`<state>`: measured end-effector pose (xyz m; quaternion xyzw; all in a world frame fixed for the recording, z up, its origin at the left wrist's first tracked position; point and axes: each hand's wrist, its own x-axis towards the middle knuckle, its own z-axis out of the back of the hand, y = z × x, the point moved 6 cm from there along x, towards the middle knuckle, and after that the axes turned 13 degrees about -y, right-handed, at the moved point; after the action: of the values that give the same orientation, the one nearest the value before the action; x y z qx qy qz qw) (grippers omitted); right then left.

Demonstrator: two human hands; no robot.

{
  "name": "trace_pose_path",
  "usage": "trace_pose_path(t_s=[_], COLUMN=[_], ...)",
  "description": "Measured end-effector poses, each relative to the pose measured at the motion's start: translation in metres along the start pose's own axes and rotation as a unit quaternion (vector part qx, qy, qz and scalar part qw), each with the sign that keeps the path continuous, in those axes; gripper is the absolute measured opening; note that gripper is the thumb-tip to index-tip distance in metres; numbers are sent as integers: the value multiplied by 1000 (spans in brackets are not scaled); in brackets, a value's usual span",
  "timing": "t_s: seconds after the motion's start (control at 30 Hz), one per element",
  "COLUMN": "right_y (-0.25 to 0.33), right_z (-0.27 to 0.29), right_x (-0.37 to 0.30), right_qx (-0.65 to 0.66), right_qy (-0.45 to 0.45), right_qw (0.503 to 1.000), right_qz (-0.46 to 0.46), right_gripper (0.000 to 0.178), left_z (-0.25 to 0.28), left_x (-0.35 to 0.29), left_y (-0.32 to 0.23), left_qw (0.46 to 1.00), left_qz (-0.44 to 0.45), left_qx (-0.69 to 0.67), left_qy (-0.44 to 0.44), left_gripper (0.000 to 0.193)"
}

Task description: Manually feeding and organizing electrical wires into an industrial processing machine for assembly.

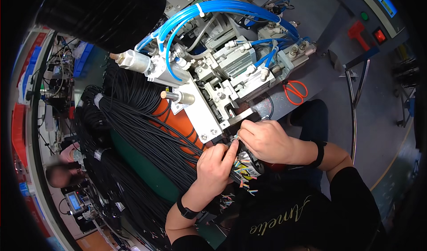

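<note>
At a cable-assembly bench, seen from the head camera, a worker's left hand and right hand meet just below the steel jaws of a grey metal pneumatic fixture. The left hand is closed, thumb and forefinger pinching the stripped end of a black cable with thin multicoloured inner wires, which fans out just right of that hand and directly under the right one. The right hand is curled shut, its fingertips nipping something small at the fixture's mouth; whether it is one wire or several cannot be told.

Left of the left hand, a thick bundle of long black cables drapes over an orange-and-green cushioned support, apparently the stock waiting its turn. Beneath the left wrist, short snippets of coloured wire offcuts lie scattered, suggesting that a good number of ends have already been handled. Judging by the size of the bundle, much of the work looks to remain, and the cable now in hand appears only partly seated.

Above the right hand, bright blue air hoses loop over the machine; up and to its right, orange-handled scissors rest on the grey tabletop.
</note>
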<state>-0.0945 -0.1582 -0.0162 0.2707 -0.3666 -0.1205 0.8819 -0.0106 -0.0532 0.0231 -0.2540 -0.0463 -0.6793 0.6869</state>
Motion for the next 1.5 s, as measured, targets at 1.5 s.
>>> trace_pose_path(t_s=[1.5], right_y=[22], right_z=[12], right_x=[0], right_qx=[317], right_qy=[-17], right_qw=[948], right_qz=[-2], right_gripper=[21], left_z=[11], left_x=[-20], left_y=[23], left_qw=[991], left_qz=[109], left_qx=[-61], left_qy=[-43], left_gripper=[34])
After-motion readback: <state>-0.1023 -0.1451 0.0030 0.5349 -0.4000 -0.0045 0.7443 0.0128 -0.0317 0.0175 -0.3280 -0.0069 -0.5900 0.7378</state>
